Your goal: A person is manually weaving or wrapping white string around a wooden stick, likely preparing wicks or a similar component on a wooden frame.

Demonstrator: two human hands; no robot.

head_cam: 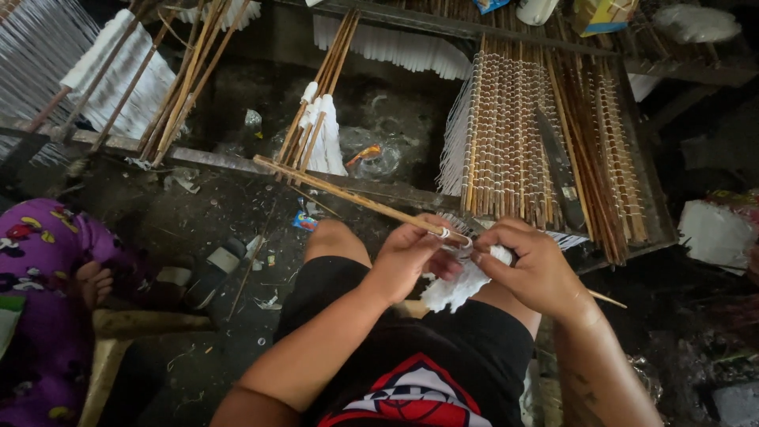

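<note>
My left hand [411, 257] pinches the near end of a long bamboo stick [348, 195] that slants up to the left over my knee. Close beside it, my right hand [531, 267] grips a small bundle of white strips [457, 286] at that same end of the stick. A loop of white thread sits on the stick between my two hands. The white bundle hangs down over my lap, partly hidden by my fingers.
A slanted rack [530, 142] of bamboo sticks strung with white strips stands ahead on the right. More loaded sticks [316, 126] lean over a dark pit ahead. Another person in purple flowered clothing [39, 277] sits at the left. Scraps litter the dirt floor.
</note>
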